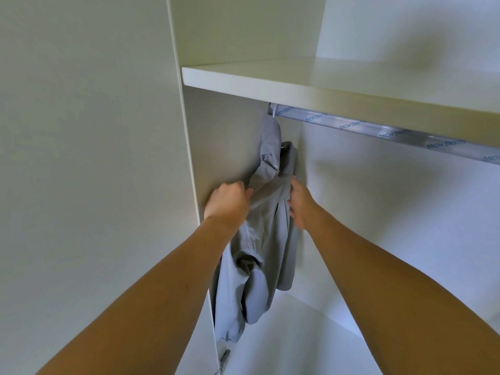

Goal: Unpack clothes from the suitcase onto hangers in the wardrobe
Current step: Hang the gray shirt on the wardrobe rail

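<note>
Only readable text here is on the wardrobe's metal hanging rail [378,129], under the shelf [324,82]. It's wrapped in a clear protective film printed with "GUANG HONG" in blue capitals, repeated along its length. From this angle the words read upside down. I count about four clear repeats, plus a cut-off one at the right edge of the view. No labels or tags I can read on the grey clothing [259,239].

The garment [266,239] is plain pale grey with no pattern. The wardrobe [108,131] panels and the shelf [324,77] are off-white. The rail [378,128] is silvery metal under a clear film printed with repeating blue lettering. The hanger hook [273,110] looks white.
</note>
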Demonstrator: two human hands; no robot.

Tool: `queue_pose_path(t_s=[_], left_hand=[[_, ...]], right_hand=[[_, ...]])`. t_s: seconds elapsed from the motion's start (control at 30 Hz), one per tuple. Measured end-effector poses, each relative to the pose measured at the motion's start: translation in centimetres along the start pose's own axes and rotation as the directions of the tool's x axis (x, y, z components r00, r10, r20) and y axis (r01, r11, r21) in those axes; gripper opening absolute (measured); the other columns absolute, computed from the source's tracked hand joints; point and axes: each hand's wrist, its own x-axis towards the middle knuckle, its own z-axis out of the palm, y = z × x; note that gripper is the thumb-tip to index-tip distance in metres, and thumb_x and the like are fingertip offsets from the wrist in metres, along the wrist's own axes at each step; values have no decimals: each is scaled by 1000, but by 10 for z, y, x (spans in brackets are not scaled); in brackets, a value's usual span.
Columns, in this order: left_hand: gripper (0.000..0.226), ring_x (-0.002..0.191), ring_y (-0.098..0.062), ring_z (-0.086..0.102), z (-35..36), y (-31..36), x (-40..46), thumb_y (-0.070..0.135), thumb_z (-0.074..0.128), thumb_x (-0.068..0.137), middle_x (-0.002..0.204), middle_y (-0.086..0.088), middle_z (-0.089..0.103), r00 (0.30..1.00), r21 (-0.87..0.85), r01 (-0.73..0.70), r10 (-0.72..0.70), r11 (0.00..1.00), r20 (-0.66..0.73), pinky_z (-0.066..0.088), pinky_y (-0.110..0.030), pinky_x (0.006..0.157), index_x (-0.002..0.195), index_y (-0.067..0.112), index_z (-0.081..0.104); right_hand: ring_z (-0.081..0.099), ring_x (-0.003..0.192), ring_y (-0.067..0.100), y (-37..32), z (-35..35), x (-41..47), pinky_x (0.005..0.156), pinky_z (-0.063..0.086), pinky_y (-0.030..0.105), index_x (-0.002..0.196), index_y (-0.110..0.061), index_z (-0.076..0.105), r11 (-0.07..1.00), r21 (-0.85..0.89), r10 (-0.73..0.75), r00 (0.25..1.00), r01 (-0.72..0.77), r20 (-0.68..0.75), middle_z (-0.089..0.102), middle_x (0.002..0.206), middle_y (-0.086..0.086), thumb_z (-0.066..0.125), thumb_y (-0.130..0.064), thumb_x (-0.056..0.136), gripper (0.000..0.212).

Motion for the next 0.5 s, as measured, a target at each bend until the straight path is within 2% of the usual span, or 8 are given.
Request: queue_pose_path(t_s=[0.07,0.17,0.23,0.3,0.37,0.4,0.43,0.5], left_hand=[[34,67,-24,51,-1,-1,-3,38,38,104,76,-5,53,1000,-5,-7,7,1000,-21,43,-33,62,98,10,56],[36,72,-27,54,0,-1,-10,40,38,103,89,-11,62,999,-16,-15,14,1000,-32,44,-35,64,111,8,53],[40,90,-31,59,3,-3,-16,40,38,103,109,-14,62,999,-45,-33,32,998,-23,45,-38,72,127,10,48],[48,117,-32,52,10,-7,-28,40,38,102,131,-12,53,998,-97,-62,59,993,-28,44,-41,91,142,12,38],[54,131,-28,40,17,-13,-42,41,37,103,145,-9,43,994,-126,-94,87,988,-61,38,-39,105,148,13,31],[55,135,-27,36,20,-17,-48,41,36,103,148,-8,39,991,-124,-112,103,986,-82,34,-38,109,150,12,29],[56,138,-27,33,24,-22,-60,41,35,103,151,-8,36,989,-120,-128,117,985,-89,31,-38,113,151,12,27],[57,142,-26,27,28,-32,-83,41,34,103,155,-8,31,986,-119,-149,139,982,-88,26,-38,117,152,13,24]], right_hand=[[18,147,25,1,1,-4,118,16,38,155,-16,14,1000,2,-16,1000,16,-8,16,161,5,24,-50,103,63],[34,140,27,8,3,-4,114,25,37,151,-16,28,999,-27,-29,998,27,-52,34,155,7,24,-48,104,57],[51,125,32,15,4,-4,110,37,42,142,-16,45,998,-54,-46,996,42,-74,51,141,15,26,-50,102,56],[53,117,45,25,5,-12,104,42,54,128,-8,56,996,-71,-51,993,44,-108,54,129,28,28,-45,99,55],[49,117,49,39,4,-24,100,42,60,126,1,52,992,-112,-80,986,64,-144,50,129,31,29,-39,96,55],[51,116,48,45,4,-31,100,44,59,129,-1,49,985,-150,-108,982,84,-156,52,130,29,30,-40,95,55],[53,117,41,56,5,-42,101,44,56,134,-7,46,978,-190,-122,977,87,-178,53,134,20,30,-44,95,56],[45,128,32,79,6,-60,107,38,52,147,-23,29,966,-240,-155,963,101,-219,42,146,7,33,-50,95,59]])
